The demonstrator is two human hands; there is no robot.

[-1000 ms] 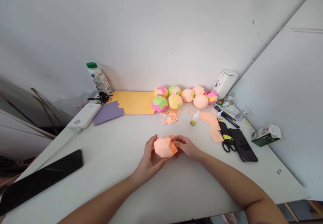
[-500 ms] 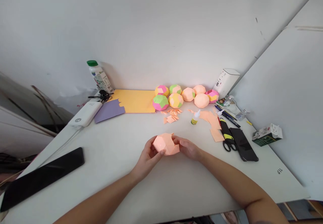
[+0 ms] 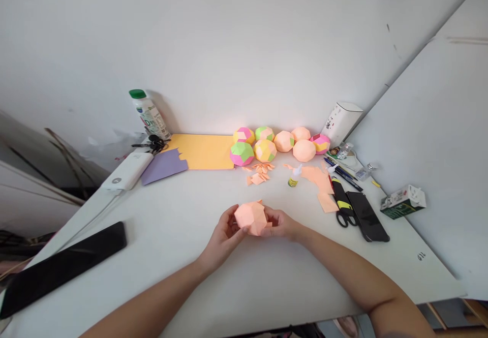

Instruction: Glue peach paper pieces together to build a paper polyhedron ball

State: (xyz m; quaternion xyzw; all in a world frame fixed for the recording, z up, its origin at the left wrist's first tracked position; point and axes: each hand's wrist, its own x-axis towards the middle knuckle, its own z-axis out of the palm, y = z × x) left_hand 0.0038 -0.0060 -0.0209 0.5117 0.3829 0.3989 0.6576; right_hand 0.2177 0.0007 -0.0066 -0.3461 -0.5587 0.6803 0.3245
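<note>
A peach paper ball (image 3: 251, 218) with flat facets is held just above the desk, between both hands. My left hand (image 3: 225, 234) grips its left side, thumb along the lower front and fingers behind. On the right side, my right hand (image 3: 280, 224) pinches the ball near a flap that sticks out; part of that edge is hidden by the fingers. Beyond the hands lie several small peach paper scraps (image 3: 261, 172). A small glue bottle (image 3: 293, 177) with a white nozzle stands to their right.
Several finished-looking paper balls (image 3: 266, 151) line the wall. Yellow card (image 3: 209, 152) and purple card (image 3: 163, 167) lie left of them. To the right are peach sheets (image 3: 326, 202), scissors (image 3: 346, 219), a phone (image 3: 368, 216) and a carton (image 3: 403, 202). A long black object (image 3: 64, 267) lies at left.
My right hand has closed in on the ball's right side, where its fingers were looser before. The ball has turned slightly, and its open flap at the right now sits pressed closer.
</note>
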